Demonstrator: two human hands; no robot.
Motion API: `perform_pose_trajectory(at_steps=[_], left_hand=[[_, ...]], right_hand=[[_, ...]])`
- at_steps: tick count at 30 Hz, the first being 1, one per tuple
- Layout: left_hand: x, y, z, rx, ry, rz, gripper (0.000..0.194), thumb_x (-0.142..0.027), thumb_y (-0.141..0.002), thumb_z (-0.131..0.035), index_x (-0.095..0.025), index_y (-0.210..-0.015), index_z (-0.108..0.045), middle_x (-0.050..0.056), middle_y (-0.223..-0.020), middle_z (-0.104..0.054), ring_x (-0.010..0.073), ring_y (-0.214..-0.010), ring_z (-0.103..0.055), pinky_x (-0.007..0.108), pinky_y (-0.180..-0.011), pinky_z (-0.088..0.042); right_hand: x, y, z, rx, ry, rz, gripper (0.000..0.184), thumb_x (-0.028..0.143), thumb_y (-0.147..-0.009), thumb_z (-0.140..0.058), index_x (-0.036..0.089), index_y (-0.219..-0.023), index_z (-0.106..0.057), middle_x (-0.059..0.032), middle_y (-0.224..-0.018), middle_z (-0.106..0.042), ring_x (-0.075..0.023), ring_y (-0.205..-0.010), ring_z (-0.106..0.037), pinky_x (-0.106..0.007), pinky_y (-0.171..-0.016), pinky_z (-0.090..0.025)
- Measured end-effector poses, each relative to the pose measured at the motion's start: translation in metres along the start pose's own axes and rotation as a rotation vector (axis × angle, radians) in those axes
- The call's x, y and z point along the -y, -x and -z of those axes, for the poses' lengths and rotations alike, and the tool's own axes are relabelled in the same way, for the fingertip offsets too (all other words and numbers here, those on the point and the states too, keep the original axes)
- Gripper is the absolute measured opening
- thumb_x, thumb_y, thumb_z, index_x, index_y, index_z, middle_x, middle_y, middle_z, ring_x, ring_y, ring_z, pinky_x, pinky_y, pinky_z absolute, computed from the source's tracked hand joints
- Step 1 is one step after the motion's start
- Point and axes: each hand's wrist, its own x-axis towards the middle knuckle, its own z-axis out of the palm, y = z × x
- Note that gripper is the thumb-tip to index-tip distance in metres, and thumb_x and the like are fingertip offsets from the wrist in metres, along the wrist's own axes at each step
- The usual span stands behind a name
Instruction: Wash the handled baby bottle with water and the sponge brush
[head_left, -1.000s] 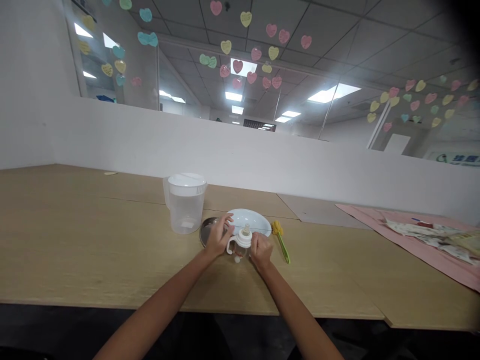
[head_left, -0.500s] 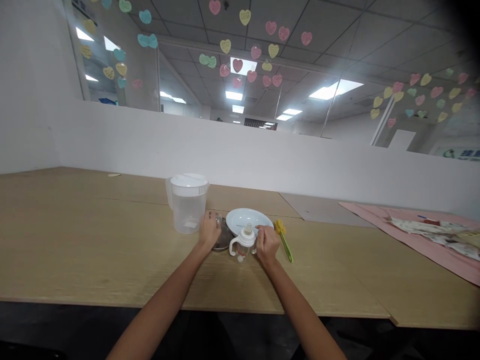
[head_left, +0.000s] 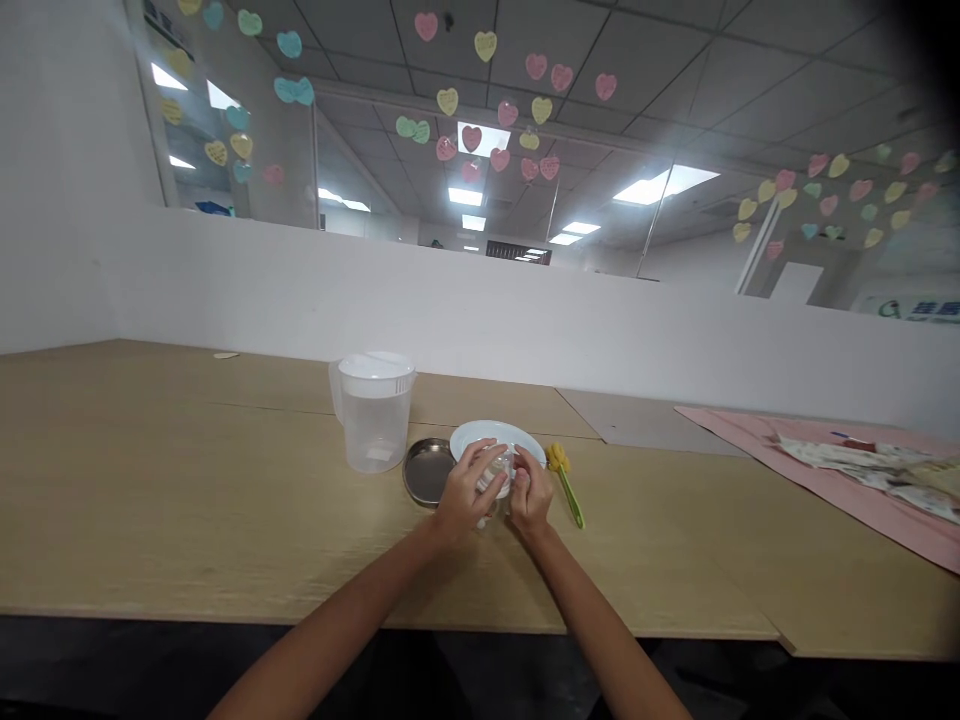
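A baby bottle (head_left: 494, 488) with a white collar and side handles stands on the table between my hands, partly hidden by them. My left hand (head_left: 466, 492) curls around a clear bottle cap (head_left: 498, 461) over the bottle's top; whether the cap is seated cannot be seen. On the other side, my right hand (head_left: 531, 490) is closed at the bottle's right handle, its fingertips near the cap. Just left of my left hand lies a round metal dish (head_left: 427, 471). Behind the bottle is a white oval bowl (head_left: 469, 432).
A translucent lidded pitcher (head_left: 375, 425) stands to the left of the dish. To the right lies a yellow sponge brush (head_left: 568, 485) with a green handle. Farther right, a pink cloth (head_left: 739, 440) carries several items. The wooden table (head_left: 225, 510) ends at a front edge near my forearms.
My left hand has moved right from the metal dish to the bottle's top, bringing the clear cap along. The dish is now uncovered. My right hand has stayed by the bottle.
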Motion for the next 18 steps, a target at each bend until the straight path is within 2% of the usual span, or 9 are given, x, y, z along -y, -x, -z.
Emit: perform_pose_trajectory(at_steps=[4, 7, 12, 16, 18], left_hand=[[0.001, 0.005, -0.001, -0.024, 0.019, 0.060, 0.032, -0.026, -0.084, -0.046, -0.020, -0.115, -0.049, 0.009, -0.119, -0.047, 0.0191, -0.111, -0.047, 0.035, -0.097, -0.038], [-0.001, 0.006, -0.001, -0.026, 0.021, 0.081, 0.031, -0.027, -0.083, -0.046, -0.020, -0.113, -0.050, 0.010, -0.119, -0.047, 0.0195, -0.111, -0.047, 0.036, -0.097, -0.038], [-0.003, 0.007, -0.005, -0.034, -0.010, 0.080, 0.031, -0.026, -0.084, -0.044, -0.020, -0.114, -0.048, 0.009, -0.119, -0.047, 0.0200, -0.114, -0.043, 0.036, -0.097, -0.037], [-0.007, 0.006, -0.006, -0.002, -0.057, 0.081, 0.035, -0.026, -0.087, -0.039, -0.020, -0.121, -0.042, 0.010, -0.127, -0.041, 0.0189, -0.117, -0.041, 0.035, -0.098, -0.037], [-0.013, 0.009, 0.003, -0.002, -0.118, 0.077, 0.042, -0.028, -0.087, -0.039, -0.020, -0.127, -0.035, 0.012, -0.133, -0.035, 0.0209, -0.121, -0.038, 0.037, -0.099, -0.035]], right_hand=[[0.003, 0.005, -0.002, 0.058, 0.005, 0.010, 0.036, 0.025, -0.087, -0.035, 0.013, -0.118, -0.048, -0.0115, -0.098, -0.062, -0.0184, -0.081, -0.060, -0.031, -0.072, -0.049], [0.002, 0.009, -0.004, 0.061, 0.016, -0.020, 0.037, 0.027, -0.087, -0.034, 0.012, -0.118, -0.047, -0.0121, -0.094, -0.063, -0.0184, -0.078, -0.061, -0.031, -0.068, -0.050], [-0.002, 0.012, -0.009, 0.056, 0.046, -0.027, 0.038, 0.029, -0.088, -0.032, 0.011, -0.118, -0.045, -0.0135, -0.096, -0.062, -0.0202, -0.083, -0.061, -0.033, -0.070, -0.050], [-0.001, 0.011, -0.007, 0.047, 0.084, -0.054, 0.037, 0.031, -0.087, -0.032, 0.012, -0.115, -0.047, -0.0119, -0.091, -0.063, -0.0190, -0.076, -0.061, -0.031, -0.066, -0.050], [0.000, 0.011, -0.006, 0.060, 0.081, -0.065, 0.036, 0.030, -0.087, -0.033, 0.012, -0.115, -0.047, -0.0117, -0.092, -0.063, -0.0185, -0.076, -0.061, -0.030, -0.066, -0.049]])
